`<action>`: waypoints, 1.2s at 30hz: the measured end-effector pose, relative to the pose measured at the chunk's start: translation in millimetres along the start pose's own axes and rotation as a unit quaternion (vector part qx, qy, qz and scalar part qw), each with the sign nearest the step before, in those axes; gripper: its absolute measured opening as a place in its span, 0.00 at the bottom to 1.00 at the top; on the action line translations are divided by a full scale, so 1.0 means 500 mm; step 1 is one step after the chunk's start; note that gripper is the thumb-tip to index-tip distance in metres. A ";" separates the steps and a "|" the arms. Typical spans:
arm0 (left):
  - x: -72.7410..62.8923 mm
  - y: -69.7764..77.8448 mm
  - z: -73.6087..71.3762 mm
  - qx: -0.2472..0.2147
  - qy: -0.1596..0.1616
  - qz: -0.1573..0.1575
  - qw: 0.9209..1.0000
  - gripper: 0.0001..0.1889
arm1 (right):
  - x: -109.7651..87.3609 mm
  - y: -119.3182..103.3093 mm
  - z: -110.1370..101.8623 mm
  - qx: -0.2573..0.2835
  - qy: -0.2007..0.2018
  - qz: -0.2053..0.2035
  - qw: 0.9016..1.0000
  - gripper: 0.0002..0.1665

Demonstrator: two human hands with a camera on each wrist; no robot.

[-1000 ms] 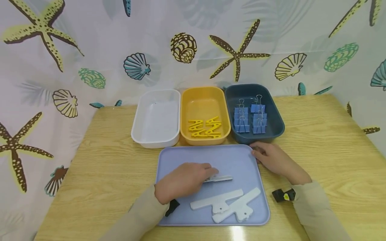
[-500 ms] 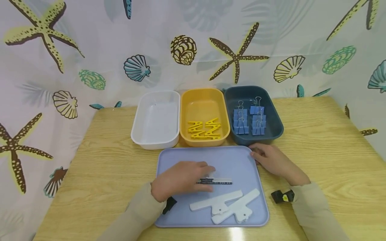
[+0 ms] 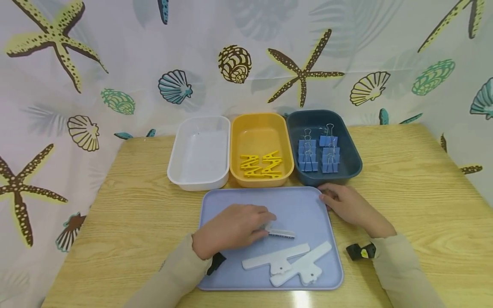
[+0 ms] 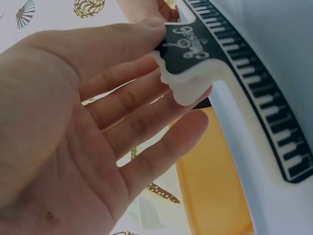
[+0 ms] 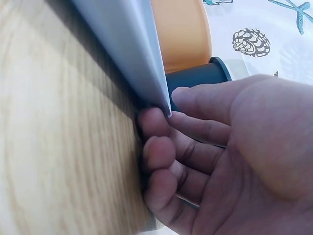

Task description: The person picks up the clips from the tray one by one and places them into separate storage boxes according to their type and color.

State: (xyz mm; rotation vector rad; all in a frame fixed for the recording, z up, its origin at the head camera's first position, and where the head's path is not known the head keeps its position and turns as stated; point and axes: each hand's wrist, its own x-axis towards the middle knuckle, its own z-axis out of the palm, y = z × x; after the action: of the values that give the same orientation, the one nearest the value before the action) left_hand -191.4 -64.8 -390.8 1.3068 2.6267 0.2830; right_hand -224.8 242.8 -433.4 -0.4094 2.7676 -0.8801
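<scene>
My left hand (image 3: 236, 229) pinches a white sealing clip (image 3: 283, 234) over the middle of the pale blue tray (image 3: 227, 196). Seen from the left wrist, the clip (image 4: 269, 107) bears a black piano-key print and "Music" lettering; the thumb lies on its tab while the other fingers reach behind. Two more white clips, a left one (image 3: 262, 258) and a right one (image 3: 321, 252), overlap on the tray near its front right. At the tray's far right corner, my right hand (image 3: 348, 205) holds the rim, its fingers (image 5: 159, 152) curled by the tray's edge.
Behind the tray stand three bins side by side: a white bin (image 3: 200, 154) with nothing seen inside, an orange bin (image 3: 262, 132) with several yellow clothespins (image 3: 271, 162), and a dark blue bin (image 3: 352, 160) with several blue binder clips (image 3: 308, 160). A patterned cloth (image 3: 135, 64) hangs behind.
The left hand's thumb and fingers stood apart around the clip half a second ago; now they close on its tab. The clip has turned slightly. The right hand stays put.
</scene>
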 end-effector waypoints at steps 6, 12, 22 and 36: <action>-0.001 0.000 -0.006 -0.002 0.007 0.009 1.000 0.16 | -0.003 0.002 -0.001 0.000 0.003 0.000 1.000 0.16; -0.002 0.000 -0.021 -0.008 0.009 0.005 1.000 0.12 | -0.006 0.005 -0.001 0.003 0.006 0.001 1.000 0.16; -0.013 0.002 -0.037 -0.010 0.009 -0.028 1.000 0.18 | -0.011 0.007 0.001 0.003 0.007 0.004 1.000 0.16; -0.032 0.001 -0.069 -0.008 0.028 -0.045 0.999 0.19 | -0.002 0.007 0.003 0.004 0.012 -0.009 1.000 0.16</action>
State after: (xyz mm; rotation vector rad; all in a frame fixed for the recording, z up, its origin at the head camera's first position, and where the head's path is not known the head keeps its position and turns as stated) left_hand -190.5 -80.3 -355.9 1.1899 2.7146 0.3306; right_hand -224.1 245.0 -436.5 -0.4250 2.7854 -0.9049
